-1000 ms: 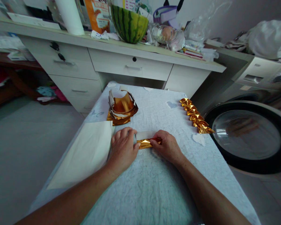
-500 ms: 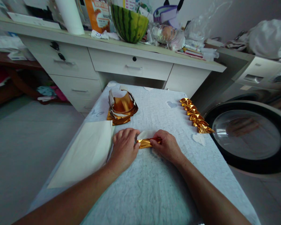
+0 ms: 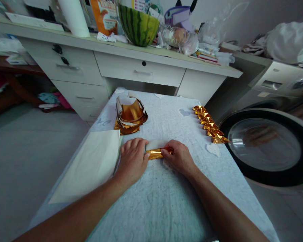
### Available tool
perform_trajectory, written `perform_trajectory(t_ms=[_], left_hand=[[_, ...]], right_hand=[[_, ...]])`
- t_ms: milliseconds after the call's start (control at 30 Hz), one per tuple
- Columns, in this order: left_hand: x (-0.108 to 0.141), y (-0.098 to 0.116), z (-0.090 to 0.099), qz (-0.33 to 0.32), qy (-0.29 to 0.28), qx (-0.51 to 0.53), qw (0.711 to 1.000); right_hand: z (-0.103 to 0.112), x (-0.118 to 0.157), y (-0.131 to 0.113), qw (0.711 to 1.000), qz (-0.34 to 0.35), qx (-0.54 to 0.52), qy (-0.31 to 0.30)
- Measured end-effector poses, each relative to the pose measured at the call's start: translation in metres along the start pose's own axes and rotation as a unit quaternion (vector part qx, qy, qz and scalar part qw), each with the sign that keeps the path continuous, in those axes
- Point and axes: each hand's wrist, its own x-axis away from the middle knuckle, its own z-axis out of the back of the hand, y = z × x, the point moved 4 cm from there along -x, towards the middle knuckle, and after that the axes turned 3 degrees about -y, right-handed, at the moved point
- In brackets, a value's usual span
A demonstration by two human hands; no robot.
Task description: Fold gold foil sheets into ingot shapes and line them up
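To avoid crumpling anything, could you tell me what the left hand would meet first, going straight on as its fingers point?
The left hand would probably meet the curled gold foil first, though its exact line and depth are unclear.

bare left hand (image 3: pixel 133 157) palm down, fingers bent, thumb angled inward, bare right hand (image 3: pixel 179 157) curled, thumb and forefinger pinched, both wrists low, forearms spread wide toward lower corners, hands apart, roughly level

The print on the orange packet (image 3: pixel 105 18) is too blurred to read.
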Motion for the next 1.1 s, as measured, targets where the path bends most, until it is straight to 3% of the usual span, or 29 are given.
perform_trajectory(t_ms=[1100], left_hand=[[-0.0004,0.0005,0.0008,-0.002,0.004,-0.010,1.000]], right_hand=[[-0.0008,0.0009,-0.0016,1.000,-0.005,0.011,0.019]])
